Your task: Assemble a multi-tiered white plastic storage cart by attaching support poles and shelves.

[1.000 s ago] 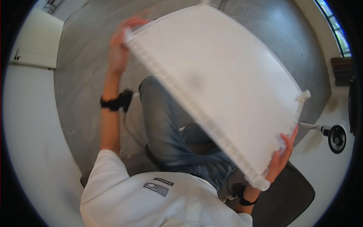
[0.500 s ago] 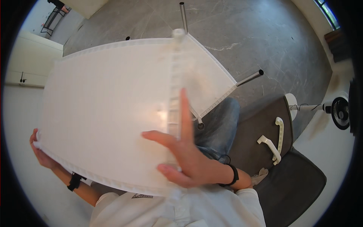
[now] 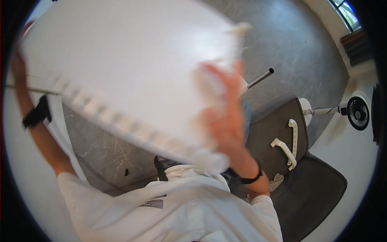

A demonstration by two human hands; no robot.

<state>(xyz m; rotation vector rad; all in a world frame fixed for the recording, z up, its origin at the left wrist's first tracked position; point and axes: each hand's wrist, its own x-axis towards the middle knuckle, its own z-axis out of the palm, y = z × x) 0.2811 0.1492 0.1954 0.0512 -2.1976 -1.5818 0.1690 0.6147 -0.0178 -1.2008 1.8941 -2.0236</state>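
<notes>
A large white plastic panel point(image 3: 133, 60) with a ribbed edge is raised and tilted in front of me, blurred by motion. My left hand point(image 3: 19, 66) grips its far left edge; the fingertips are partly hidden. At the panel's right side, my right hand point(image 3: 225, 117) lies against the edge, its fingers over the face and too smeared to show whether they close on it. A metal leg point(image 3: 261, 78) sticks out beyond the panel's right edge, belonging to a white frame mostly hidden behind it.
To my right is a dark chair point(image 3: 278, 125), with two cream plastic handle-like parts point(image 3: 293, 139) on its seat. A black-and-white fan point(image 3: 358, 111) stands by the right wall. Grey marbled floor point(image 3: 278, 36) spreads beyond.
The panel has swung upward and turned, its right side rising. My left hand has moved up and away along the left side. My right hand, with fingers spread before, has shifted right and up.
</notes>
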